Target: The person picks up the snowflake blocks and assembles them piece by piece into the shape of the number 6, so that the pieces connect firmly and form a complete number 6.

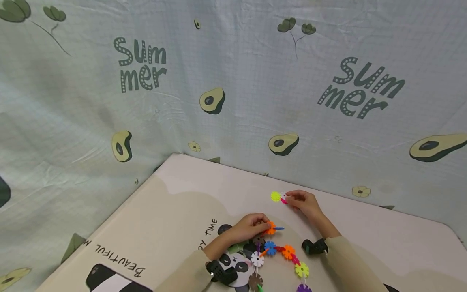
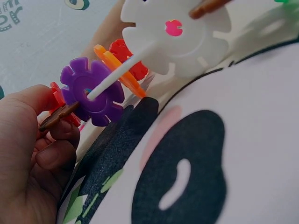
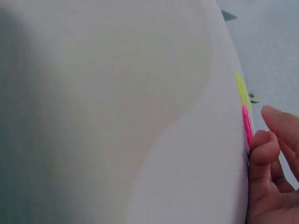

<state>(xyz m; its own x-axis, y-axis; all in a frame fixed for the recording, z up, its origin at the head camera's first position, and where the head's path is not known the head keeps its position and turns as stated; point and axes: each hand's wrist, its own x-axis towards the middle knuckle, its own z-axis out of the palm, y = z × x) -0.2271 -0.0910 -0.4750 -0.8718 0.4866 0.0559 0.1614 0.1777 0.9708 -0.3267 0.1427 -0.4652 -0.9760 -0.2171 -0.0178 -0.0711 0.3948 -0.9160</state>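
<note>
My left hand (image 1: 251, 227) pinches the end of a chain of slotted plastic snowflake discs. At its fingertips in the head view is an orange disc (image 1: 271, 228) with a blue one joined edge-on; the left wrist view shows a brown disc (image 2: 60, 116) by the fingers, beside a purple disc (image 2: 92, 91). From there the chain curves through a blue disc (image 1: 270, 247) to a yellow-green one (image 1: 302, 269). Farther back, my right hand (image 1: 303, 201) reaches over loose discs, thumb and fingers apart; its fingertips are right at the pink disc (image 3: 247, 125), alongside a yellow disc (image 1: 275, 196).
The pale table (image 1: 186, 174) carries a panda print (image 1: 233, 265) and lettering under the chain. A cloth with avocado prints (image 1: 212, 100) hangs behind the far edges. Black wrist cameras (image 1: 314, 246) sit on both wrists, close above the table.
</note>
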